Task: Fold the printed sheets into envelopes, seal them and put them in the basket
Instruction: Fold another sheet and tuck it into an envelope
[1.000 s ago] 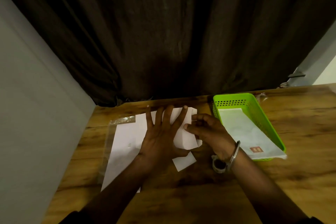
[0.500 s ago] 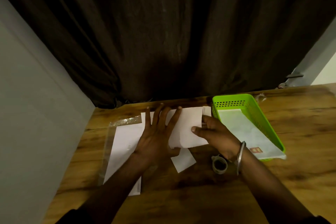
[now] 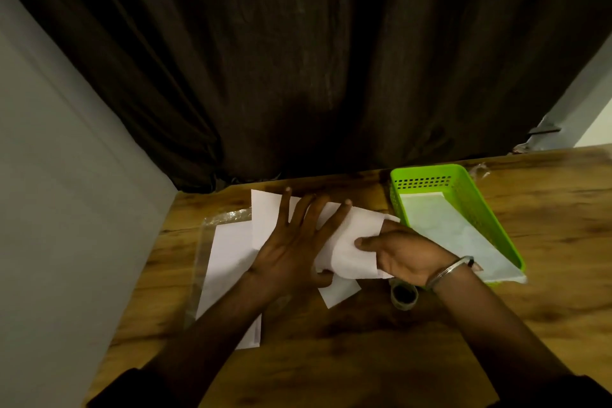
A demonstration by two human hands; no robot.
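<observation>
wooden table (image 3: pixel 546 209), dark curtain (image 3: pixel 298 60) behind, grey wall (image 3: pixel 66 175) beside; left hand (image 3: pixel 291 252) flat on sheet (image 3: pixel 351 242), right hand (image 3: pixel 407 255) pinching it.

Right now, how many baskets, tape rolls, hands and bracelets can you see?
Basket: 1
Tape roll: 1
Hands: 2, the left hand flat on the sheet, the right hand pinching it
Bracelet: 1
Total: 5
</observation>
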